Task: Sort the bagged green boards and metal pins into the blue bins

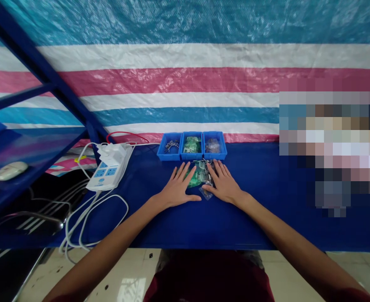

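My left hand lies palm down with fingers spread, beside a small pile of parts on the blue table. Opposite it, my right hand is also spread, its fingers over the pile's right side. Between them are green packets and some thin metal pieces, partly covered by my fingers. A small clear plastic bag lies by my right thumb. Just beyond stand three blue bins: the left bin has metal pins or screws, the middle bin green packets, the right bin clear bags.
A white power strip with a plugged-in adapter and looping white cables occupies the left of the table. A blue metal frame rises at left, with a white computer mouse on its shelf. The right side is pixelated. Striped sheeting hangs behind.
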`<state>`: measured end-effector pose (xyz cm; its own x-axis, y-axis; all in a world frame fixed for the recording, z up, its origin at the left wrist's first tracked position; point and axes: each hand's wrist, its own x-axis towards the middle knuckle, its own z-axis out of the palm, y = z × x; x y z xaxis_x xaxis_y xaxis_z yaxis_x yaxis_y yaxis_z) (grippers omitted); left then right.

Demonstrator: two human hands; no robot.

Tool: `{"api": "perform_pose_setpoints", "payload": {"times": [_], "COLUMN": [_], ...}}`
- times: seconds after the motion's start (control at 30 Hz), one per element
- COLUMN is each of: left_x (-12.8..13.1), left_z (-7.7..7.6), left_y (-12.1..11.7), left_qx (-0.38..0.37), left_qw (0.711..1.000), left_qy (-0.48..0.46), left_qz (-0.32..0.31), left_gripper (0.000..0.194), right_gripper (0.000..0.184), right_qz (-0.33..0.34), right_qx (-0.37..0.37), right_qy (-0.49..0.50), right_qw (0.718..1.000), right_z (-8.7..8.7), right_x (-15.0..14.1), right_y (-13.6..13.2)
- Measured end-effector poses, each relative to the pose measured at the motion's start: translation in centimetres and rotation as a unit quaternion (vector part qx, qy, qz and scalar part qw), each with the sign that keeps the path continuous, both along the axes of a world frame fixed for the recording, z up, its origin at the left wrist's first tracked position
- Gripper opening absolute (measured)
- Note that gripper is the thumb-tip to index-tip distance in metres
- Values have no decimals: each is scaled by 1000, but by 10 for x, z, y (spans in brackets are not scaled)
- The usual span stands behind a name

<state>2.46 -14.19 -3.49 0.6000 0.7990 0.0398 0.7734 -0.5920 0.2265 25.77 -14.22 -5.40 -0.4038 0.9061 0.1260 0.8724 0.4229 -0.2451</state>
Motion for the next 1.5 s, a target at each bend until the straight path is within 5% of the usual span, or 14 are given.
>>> {"api": "perform_pose_setpoints", "payload": {"times": [0.47,0.7,1.03,1.27,1.5], "left_x": [-11,-10,26,24,14], "left_z": [-7,2,27,24,16], "left_y": [15,18,39,49,48], "left_qx": [24,-2,63,57,123], "left_qw": [999,998,991,975,959], "left_qy": [-7,-58,-101,-197,-235], "left_qz": [24,29,56,86,104], "left_gripper": [92,84,28,19,20], "right_gripper": [78,67,27,23,22], "right_qz": [-82,-95,-127,-154,-134], "right_qx": [5,-7,24,-47,-88], "right_qy": [37,126,80,11,40], "right_qw": [996,987,988,987,986], "right_z": [-3,5,33,41,42], "right_x": [-47,-33,-22,-20,-20], "right_y": [-5,2,29,46,52]}}
